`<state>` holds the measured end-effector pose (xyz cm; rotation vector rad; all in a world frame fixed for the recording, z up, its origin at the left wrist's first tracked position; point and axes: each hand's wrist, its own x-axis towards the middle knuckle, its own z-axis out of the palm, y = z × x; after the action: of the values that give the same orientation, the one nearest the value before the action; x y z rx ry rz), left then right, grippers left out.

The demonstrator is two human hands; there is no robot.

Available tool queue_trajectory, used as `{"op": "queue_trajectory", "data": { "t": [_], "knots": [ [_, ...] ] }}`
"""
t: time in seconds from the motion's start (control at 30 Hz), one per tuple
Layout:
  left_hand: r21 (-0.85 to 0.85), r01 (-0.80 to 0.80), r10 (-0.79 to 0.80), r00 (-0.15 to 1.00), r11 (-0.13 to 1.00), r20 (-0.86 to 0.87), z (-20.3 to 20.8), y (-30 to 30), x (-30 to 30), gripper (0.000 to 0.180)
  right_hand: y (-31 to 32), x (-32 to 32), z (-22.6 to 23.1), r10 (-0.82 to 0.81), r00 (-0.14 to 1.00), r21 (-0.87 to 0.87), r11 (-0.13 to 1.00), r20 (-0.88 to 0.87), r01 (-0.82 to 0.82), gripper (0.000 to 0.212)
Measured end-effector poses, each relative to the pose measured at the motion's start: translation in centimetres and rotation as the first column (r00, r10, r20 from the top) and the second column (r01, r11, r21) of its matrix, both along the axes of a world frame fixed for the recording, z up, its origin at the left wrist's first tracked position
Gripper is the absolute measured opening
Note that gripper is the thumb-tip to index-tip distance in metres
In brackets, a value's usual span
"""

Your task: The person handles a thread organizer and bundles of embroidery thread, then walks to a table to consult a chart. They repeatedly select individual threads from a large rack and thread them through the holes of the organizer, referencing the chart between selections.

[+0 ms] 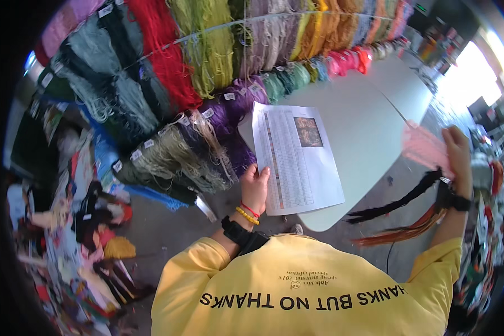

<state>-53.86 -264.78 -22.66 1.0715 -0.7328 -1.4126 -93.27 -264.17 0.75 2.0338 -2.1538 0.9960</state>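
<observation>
Over the white table, a printed sheet with a small dark picture is pinched at its lower left edge by the left hand, the thumb laid on top. Beyond the table's right edge, a pale pink piece, a black hank and a reddish-brown hank are seen beside the right hand, whose finger closure cannot be told, while many-coloured yarn hanks are ranged along the table's far side.
</observation>
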Motion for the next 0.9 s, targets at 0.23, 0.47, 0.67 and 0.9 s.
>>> {"op": "queue_trajectory", "data": {
  "t": [0.23,0.47,0.67,0.9],
  "knots": [
    [0.054,-0.309,0.304,0.949,0.949,0.082,0.1,1.2,-2.8,0.014,-11.3,12.9,-12.7,0.566,0.817,0.472,0.693,0.11,-0.544,0.031],
    [-0.046,-0.507,0.493,0.808,0.861,0.322,0.0,4.2,-3.6,0.031,-11.6,15.7,-18.8,0.714,0.698,0.202,0.676,0.063,-0.709,0.021],
    [-0.173,-0.333,0.345,0.574,0.927,0.743,1.0,5.9,-4.5,0.032,-11.8,13.9,-16.2,0.672,0.712,0.227,0.675,0.204,-0.702,0.02],
    [-0.313,-0.25,0.399,0.501,0.916,0.768,0.9,6.0,-3.6,0.032,-9.0,13.1,-13.3,0.751,0.625,0.384,0.524,0.213,-0.761,0.02]
  ]
}}
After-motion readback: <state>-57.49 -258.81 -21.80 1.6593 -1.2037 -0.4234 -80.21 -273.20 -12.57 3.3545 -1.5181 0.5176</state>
